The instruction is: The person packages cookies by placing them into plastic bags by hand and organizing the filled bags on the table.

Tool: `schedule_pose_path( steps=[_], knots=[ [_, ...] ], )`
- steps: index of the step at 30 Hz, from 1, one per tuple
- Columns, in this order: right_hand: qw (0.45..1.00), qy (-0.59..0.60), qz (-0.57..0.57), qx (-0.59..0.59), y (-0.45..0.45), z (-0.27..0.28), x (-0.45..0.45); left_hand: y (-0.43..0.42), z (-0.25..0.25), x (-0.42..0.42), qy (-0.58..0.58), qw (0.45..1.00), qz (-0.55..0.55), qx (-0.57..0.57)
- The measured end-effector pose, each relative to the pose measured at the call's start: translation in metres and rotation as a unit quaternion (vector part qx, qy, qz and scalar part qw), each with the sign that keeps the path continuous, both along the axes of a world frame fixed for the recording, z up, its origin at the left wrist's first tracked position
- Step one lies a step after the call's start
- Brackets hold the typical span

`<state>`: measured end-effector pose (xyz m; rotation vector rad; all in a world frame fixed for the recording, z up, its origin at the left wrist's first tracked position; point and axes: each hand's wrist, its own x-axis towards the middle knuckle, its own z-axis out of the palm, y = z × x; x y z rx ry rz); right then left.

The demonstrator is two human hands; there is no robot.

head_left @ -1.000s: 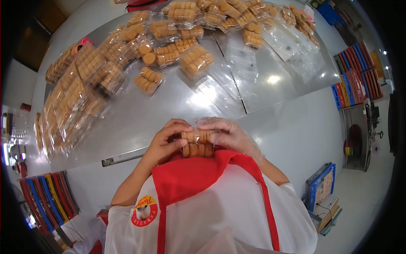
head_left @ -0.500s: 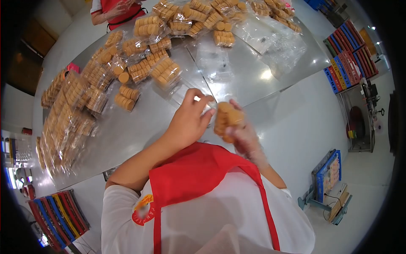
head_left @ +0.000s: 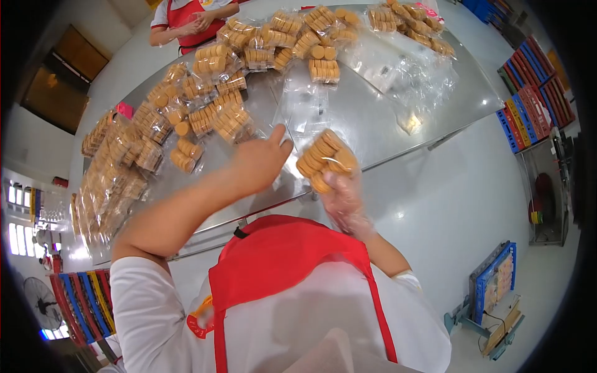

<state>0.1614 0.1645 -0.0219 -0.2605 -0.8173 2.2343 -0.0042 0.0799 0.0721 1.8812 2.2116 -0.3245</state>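
Observation:
My right hand [head_left: 345, 198], in a clear plastic glove, grips a cluster of round tan biscuits [head_left: 324, 155] stacked in rows, just over the table's near edge. Whether a bag encloses these biscuits I cannot make out. To their left, my left hand [head_left: 264, 163] is bare and slightly blurred, with fingers apart and no object visible in it. Flat clear plastic bags [head_left: 305, 102] lie on the metal table [head_left: 367, 127] beyond my hands. Nearest my left hand is a bagged pack of biscuits [head_left: 234, 121], at the edge of a large pile.
Many bagged biscuit packs [head_left: 118, 186] cover the table's left and far sides. More clear bags [head_left: 410, 68] lie at the far right. A co-worker in a red apron [head_left: 198, 25] stands across the table. Stacked coloured crates [head_left: 522, 115] are at right, others [head_left: 84, 304] at lower left.
My left hand has moved left, away from the biscuits, and its fingers have spread. The biscuits in my right hand are turned more toward me. The camera view has shifted.

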Motion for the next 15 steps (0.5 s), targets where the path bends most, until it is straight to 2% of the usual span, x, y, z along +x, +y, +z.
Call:
schedule_pose_path(
  steps=[2,4,6,7,10,11,13,15],
  knots=[
    [0.997,0.029,-0.048,0.056,-0.003,0.009,-0.018,0.008,0.016,-0.011,-0.032,0.998,-0.005,0.048],
    [0.98,-0.045,-0.061,0.182,0.002,0.009,-0.02,0.015,0.023,-0.021,-0.08,0.993,-0.014,0.09],
    [0.94,-0.117,-0.075,0.313,0.0,0.007,-0.02,0.02,0.027,-0.029,-0.144,0.981,-0.03,0.129],
    [0.939,-0.122,-0.032,0.32,-0.001,0.004,-0.023,0.022,0.028,-0.028,-0.134,0.984,-0.025,0.117],
    [0.938,-0.249,0.021,0.241,0.004,0.014,-0.027,0.028,0.023,-0.01,-0.13,0.989,-0.006,0.075],
    [0.95,-0.253,0.053,0.177,0.009,0.016,-0.031,0.028,0.021,-0.003,-0.139,0.989,0.004,0.059],
    [0.966,-0.196,0.167,-0.028,0.023,0.001,-0.039,0.025,0.007,0.011,-0.131,0.989,0.012,0.064],
    [0.953,-0.156,0.216,-0.148,0.026,-0.012,-0.042,0.026,-0.007,0.024,-0.124,0.988,0.009,0.094]
  ],
)
